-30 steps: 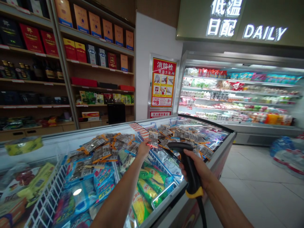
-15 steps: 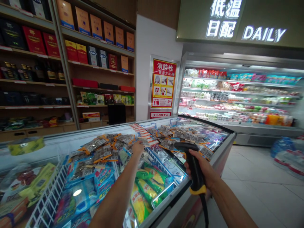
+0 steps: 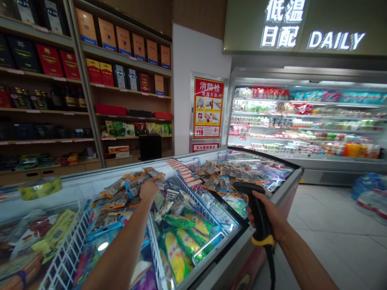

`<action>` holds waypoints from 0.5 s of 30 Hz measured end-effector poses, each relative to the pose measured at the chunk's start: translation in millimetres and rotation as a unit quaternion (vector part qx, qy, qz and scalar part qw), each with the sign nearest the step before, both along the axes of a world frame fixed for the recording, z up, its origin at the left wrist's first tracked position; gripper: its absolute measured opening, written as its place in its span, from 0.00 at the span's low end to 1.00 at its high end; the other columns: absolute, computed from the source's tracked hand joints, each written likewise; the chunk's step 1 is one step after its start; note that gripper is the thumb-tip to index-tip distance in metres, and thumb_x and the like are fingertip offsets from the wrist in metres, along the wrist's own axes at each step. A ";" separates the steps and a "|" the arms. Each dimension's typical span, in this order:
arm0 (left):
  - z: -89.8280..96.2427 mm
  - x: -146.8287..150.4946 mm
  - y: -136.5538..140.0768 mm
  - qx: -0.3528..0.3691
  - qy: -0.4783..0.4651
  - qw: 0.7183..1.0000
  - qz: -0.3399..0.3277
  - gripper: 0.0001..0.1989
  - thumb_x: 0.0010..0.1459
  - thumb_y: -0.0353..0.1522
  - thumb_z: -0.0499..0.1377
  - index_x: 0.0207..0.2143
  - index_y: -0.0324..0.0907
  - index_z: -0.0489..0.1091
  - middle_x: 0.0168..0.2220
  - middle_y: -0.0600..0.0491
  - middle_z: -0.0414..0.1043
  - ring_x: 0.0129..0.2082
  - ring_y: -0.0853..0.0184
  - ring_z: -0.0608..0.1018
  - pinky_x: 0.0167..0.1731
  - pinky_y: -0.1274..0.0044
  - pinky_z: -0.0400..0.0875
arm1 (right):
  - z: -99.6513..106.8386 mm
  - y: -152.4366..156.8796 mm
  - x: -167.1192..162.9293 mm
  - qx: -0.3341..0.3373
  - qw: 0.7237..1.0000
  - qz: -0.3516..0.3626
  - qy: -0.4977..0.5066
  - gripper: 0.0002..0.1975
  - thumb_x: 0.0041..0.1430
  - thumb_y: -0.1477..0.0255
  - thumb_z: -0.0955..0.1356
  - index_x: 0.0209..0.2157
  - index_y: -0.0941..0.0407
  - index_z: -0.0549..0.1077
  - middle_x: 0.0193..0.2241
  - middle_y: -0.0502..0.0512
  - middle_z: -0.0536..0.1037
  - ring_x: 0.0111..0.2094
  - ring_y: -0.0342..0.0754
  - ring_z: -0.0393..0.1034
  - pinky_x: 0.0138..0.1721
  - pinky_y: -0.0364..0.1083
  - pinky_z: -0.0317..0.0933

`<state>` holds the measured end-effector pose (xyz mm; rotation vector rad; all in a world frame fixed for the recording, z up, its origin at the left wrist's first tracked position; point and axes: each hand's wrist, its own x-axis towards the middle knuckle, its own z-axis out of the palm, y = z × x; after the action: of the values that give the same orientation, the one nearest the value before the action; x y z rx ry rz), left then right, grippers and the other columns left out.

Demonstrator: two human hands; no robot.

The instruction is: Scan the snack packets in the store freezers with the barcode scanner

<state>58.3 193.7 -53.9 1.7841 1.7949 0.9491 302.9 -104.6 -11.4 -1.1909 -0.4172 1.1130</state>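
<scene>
My left hand (image 3: 148, 190) reaches into the chest freezer (image 3: 223, 257), its fingers curled at a pile of small grey-brown packets with orange edges (image 3: 116, 187). One small packet (image 3: 153, 173) sticks out just beyond the fingers, apparently held; the fingertips are hidden. In my right hand (image 3: 269, 211) is a black barcode scanner (image 3: 260, 213) with a yellow band and a cable hanging down. The scanner's head points left, over the freezer's edge. Under and beside the pile are wire baskets (image 3: 155, 257) with blue bags and bagged corn (image 3: 178, 249).
More packets (image 3: 232, 173) are spread over the freezer's right part. A red-striped strip (image 3: 184, 172) crosses between the sections. Shelves of boxes (image 3: 130, 76) stand behind on the left. A lit refrigerated display (image 3: 302, 121) stands at the right, with wrapped bottles (image 3: 370, 197) on the floor.
My left hand has moved left, from near the striped strip to the packet pile. The scanner and my right hand have shifted slightly right in view.
</scene>
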 end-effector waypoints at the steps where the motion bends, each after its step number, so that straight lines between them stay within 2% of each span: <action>1: 2.7 -2.0 -2.8 -0.001 0.027 1.000 0.009 0.17 0.43 0.28 0.54 0.39 0.41 0.67 0.40 0.41 0.67 0.41 0.52 0.69 0.35 0.66 0.63 | 0.1 -1.1 1.5 0.001 1.000 0.001 0.003 0.12 0.48 0.62 0.62 0.24 0.57 0.65 0.12 0.47 0.67 0.12 0.39 0.60 0.11 0.38 0.54; 3: 9.0 -3.6 -9.0 0.017 0.079 0.996 0.022 0.16 0.45 0.30 0.52 0.40 0.42 0.66 0.43 0.41 0.64 0.40 0.52 0.69 0.34 0.66 0.63 | 0.3 -3.3 4.5 0.009 1.000 0.003 0.005 0.12 0.48 0.62 0.62 0.25 0.57 0.65 0.12 0.46 0.66 0.11 0.39 0.60 0.11 0.38 0.54; 7: 20.5 9.2 -21.2 0.112 0.123 0.985 0.033 0.14 0.47 0.31 0.51 0.38 0.36 0.65 0.44 0.40 0.61 0.43 0.53 0.66 0.36 0.68 0.63 | -1.0 -6.4 9.7 0.018 1.000 0.000 0.001 0.12 0.48 0.62 0.62 0.26 0.57 0.65 0.12 0.47 0.67 0.11 0.39 0.59 0.11 0.38 0.54; 9: 22.1 27.5 -26.8 0.135 0.118 0.984 -0.016 0.14 0.47 0.30 0.50 0.37 0.36 0.65 0.43 0.42 0.62 0.44 0.56 0.65 0.39 0.71 0.61 | -2.3 -6.7 11.0 0.017 1.000 -0.004 0.001 0.12 0.48 0.62 0.63 0.26 0.57 0.65 0.13 0.47 0.67 0.12 0.39 0.60 0.11 0.38 0.54; 11: 18.6 54.2 -32.6 0.126 0.101 0.983 -0.086 0.14 0.47 0.29 0.50 0.38 0.37 0.65 0.42 0.43 0.63 0.44 0.60 0.66 0.42 0.73 0.59 | -3.3 -6.6 11.4 0.012 1.000 -0.009 0.003 0.12 0.48 0.62 0.63 0.26 0.57 0.65 0.13 0.47 0.67 0.12 0.39 0.60 0.11 0.38 0.54; 15: -0.2 119.0 -47.1 0.087 0.034 0.977 -0.193 0.14 0.45 0.27 0.53 0.37 0.39 0.66 0.40 0.46 0.67 0.42 0.64 0.68 0.42 0.76 0.58 | -3.2 -9.5 13.5 -0.006 0.999 -0.035 0.004 0.12 0.47 0.62 0.63 0.25 0.57 0.65 0.12 0.47 0.67 0.12 0.39 0.60 0.11 0.38 0.54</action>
<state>177.3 146.6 -54.1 2.1945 1.3595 0.9142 316.4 -114.1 -14.5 -1.2022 -0.3600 1.0621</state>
